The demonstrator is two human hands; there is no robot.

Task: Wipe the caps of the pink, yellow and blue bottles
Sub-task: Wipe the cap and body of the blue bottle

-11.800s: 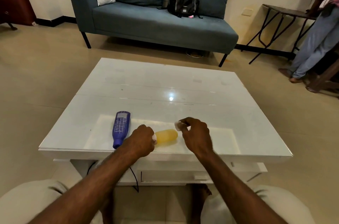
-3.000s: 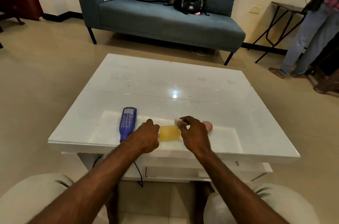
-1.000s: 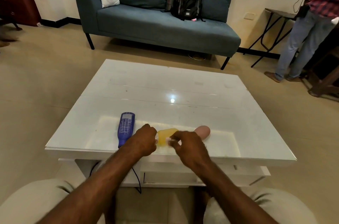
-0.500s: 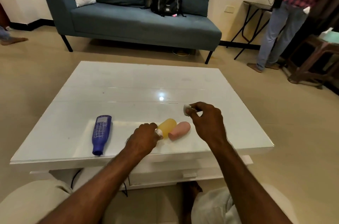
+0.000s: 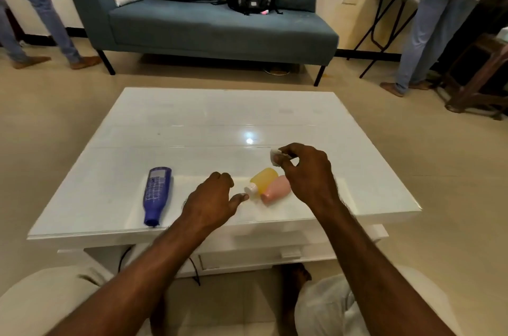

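On the white counter [image 5: 330,121] three bottles lie on their sides. The blue bottle [image 5: 156,194] is at the left, cap toward the near edge. The yellow bottle [image 5: 262,180] and pink bottle [image 5: 276,189] touch each other near the middle. The left hand [image 5: 211,202] rests loosely open, its thumb just beside the yellow bottle's white cap [image 5: 250,189] (contact unclear). The right hand [image 5: 309,173], raised above the pink bottle, pinches a small white wipe [image 5: 275,154] in its grip.
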